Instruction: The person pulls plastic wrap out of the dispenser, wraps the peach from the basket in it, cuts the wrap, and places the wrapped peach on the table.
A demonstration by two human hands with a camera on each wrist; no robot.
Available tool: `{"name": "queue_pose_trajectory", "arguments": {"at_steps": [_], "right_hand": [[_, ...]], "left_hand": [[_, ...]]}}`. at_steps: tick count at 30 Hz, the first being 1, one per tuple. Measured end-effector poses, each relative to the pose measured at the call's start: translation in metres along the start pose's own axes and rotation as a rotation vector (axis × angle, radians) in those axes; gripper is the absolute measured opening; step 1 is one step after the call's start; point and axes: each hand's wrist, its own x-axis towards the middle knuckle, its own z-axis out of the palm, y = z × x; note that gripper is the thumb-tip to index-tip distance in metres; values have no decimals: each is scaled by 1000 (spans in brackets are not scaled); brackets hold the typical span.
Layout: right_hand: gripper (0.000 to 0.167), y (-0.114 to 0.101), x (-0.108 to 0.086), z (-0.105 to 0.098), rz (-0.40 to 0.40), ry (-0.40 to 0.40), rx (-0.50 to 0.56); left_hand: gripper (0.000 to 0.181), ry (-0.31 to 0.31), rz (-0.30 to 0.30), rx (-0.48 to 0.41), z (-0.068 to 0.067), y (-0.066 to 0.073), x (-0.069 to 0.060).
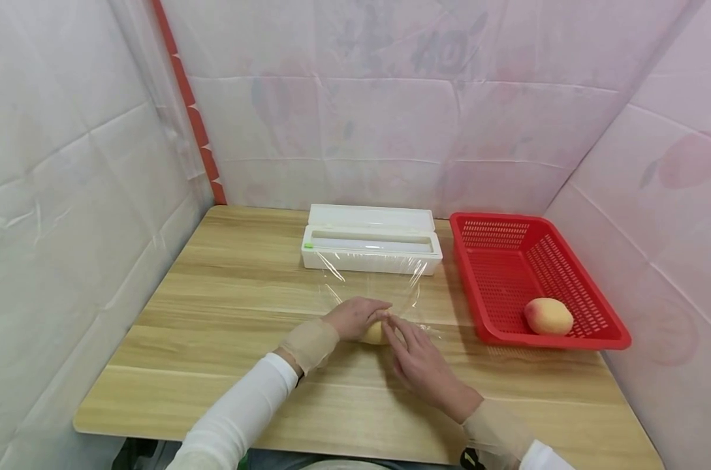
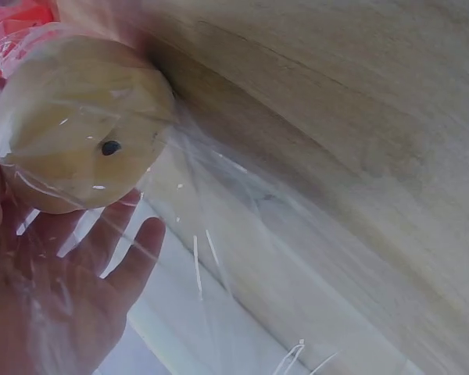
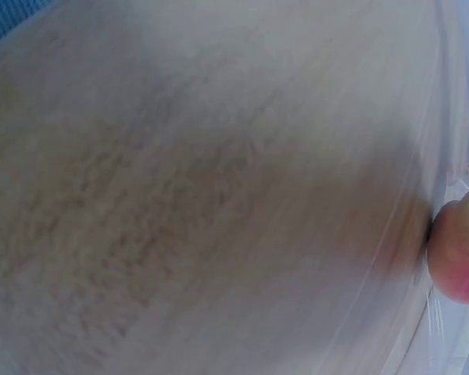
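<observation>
A yellow peach point(image 1: 373, 334) with a pink blush sits on the table between the two hands. Clear cling film point(image 1: 371, 285) stretches from the white dispenser box point(image 1: 369, 262) to the peach and lies over it. The left hand point(image 1: 355, 318) holds the peach from its far left side, fingers curved over it. From the right, the right hand point(image 1: 421, 365) touches the peach and film with mostly straight fingers. In the left wrist view, film covers the peach point(image 2: 82, 125), whose dark stem hole shows. Only part of the peach point(image 3: 457, 250) appears at the right wrist view's edge.
On the right stands a red plastic basket point(image 1: 490, 281) with another peach point(image 1: 548, 316) in its near right corner. The dispenser's lid point(image 1: 371, 216) is raised at the back. White sheeting point(image 1: 390, 124) surrounds the wooden table point(image 1: 214, 313) on three sides.
</observation>
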Motion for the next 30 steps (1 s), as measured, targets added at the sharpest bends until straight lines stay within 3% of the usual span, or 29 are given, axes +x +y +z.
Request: {"name": "queue_pose_trajectory", "arguments": {"at_steps": [4,8,11,13,16,20,22,24,27,30], "right_hand": [[71,3,2,2,-9,1,-23],[73,7,6,3,-3,8,-23],[74,10,10,4,0,12,-17],[74,12,12,3,-3,19,-12],[72,13,15,3,-2,28,-5],[71,15,19,4,31,5,6],[70,16,20,4,48,-6,13],[70,18,21,4,61,-12,22],[71,20,24,5,74,-16,35],[72,21,27,6,88,-22,46]], "left_hand": [[46,21,-5,-30,2,-3,2],[50,58,-67,-61,3,-5,4],[51,130,-95,-75,3,-6,5],[49,197,-80,-58,2,-7,4],[43,286,-11,10,-1,-8,0],[39,361,161,166,-7,-7,-9],[46,387,261,243,-7,-7,-15],[56,411,323,309,-4,-8,-21],[69,414,358,369,3,-11,-27],[76,401,330,378,7,-14,-30]]}}
